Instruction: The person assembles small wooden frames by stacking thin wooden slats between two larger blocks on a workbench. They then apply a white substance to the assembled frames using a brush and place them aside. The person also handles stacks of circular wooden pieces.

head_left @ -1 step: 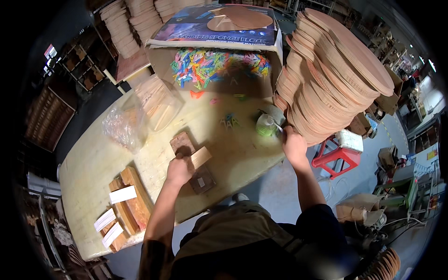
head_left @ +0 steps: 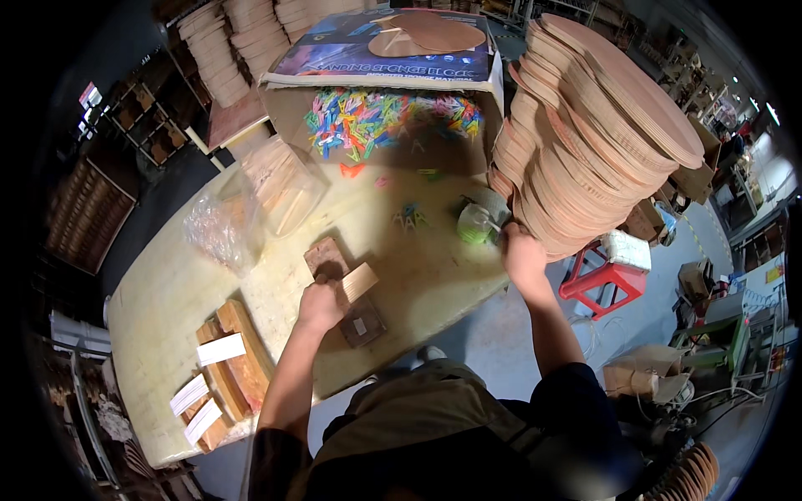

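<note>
My left hand (head_left: pixel 322 305) is closed round a short, flat bundle of pale wooden strips (head_left: pixel 357 284), held over a brown wooden block (head_left: pixel 322 255). That block and a darker one (head_left: pixel 364 325) lie on the table beneath the hand. On the right, my right hand (head_left: pixel 524 253) is closed on a thin, light stick (head_left: pixel 494 225) that leans out of a small jar with green in its lower part (head_left: pixel 474 227). The stick's lower end is hidden in the jar. Several clothes pegs (head_left: pixel 409 217) lie left of the jar.
An open carton (head_left: pixel 376 71) full of coloured pegs stands at the back. Tall stacks of guitar-shaped wooden plates (head_left: pixel 576 142) rise at the right. Plastic bags (head_left: pixel 221 221) and wooden blocks with white labels (head_left: pixel 238 334) lie left. A red stool (head_left: pixel 601 288) stands beyond the table edge.
My right hand has shifted very slightly left at the jar. My left hand and the wooden strips look the same.
</note>
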Demonstrator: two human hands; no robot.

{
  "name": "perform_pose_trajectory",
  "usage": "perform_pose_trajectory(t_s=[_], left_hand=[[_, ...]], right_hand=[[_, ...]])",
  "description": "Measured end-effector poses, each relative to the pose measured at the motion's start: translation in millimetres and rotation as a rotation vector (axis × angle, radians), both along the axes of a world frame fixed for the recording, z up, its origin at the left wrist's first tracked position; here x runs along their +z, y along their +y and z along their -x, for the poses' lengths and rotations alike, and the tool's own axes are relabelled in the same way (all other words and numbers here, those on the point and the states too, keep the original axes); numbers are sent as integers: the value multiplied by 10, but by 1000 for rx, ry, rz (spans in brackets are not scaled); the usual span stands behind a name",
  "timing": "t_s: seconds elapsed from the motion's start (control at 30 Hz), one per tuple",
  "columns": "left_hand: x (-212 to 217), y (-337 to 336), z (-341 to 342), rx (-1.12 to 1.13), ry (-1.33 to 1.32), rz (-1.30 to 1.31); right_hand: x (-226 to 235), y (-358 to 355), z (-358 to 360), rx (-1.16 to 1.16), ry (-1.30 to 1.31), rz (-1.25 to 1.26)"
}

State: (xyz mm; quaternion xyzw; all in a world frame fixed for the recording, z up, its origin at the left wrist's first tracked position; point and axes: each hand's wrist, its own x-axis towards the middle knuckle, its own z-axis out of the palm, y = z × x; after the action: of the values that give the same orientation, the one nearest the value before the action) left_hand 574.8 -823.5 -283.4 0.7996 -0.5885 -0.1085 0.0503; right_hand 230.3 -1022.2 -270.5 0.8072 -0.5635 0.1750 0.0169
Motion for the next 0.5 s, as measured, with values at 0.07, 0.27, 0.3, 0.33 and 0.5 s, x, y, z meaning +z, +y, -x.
perform_pose_trajectory(t_s=[0.07, 0.27, 0.3, 0.33, 0.5], left_hand=[[-9, -48, 8, -18, -44, -16], [-76, -48, -91, -55, 154, 171], [-151, -40, -109, 15, 333, 208], [-192, -37, -69, 81, 515, 239], [-46, -201, 445, 474, 1641, 249]], right_hand=[[-101, -146, -106, -7, 129, -45], [-134, -467, -308, -4, 274, -164], [-10, -477, -300, 53, 222, -206], [58, -477, -269, 105, 173, -255], [-91, -562, -183, 148, 170, -18]])
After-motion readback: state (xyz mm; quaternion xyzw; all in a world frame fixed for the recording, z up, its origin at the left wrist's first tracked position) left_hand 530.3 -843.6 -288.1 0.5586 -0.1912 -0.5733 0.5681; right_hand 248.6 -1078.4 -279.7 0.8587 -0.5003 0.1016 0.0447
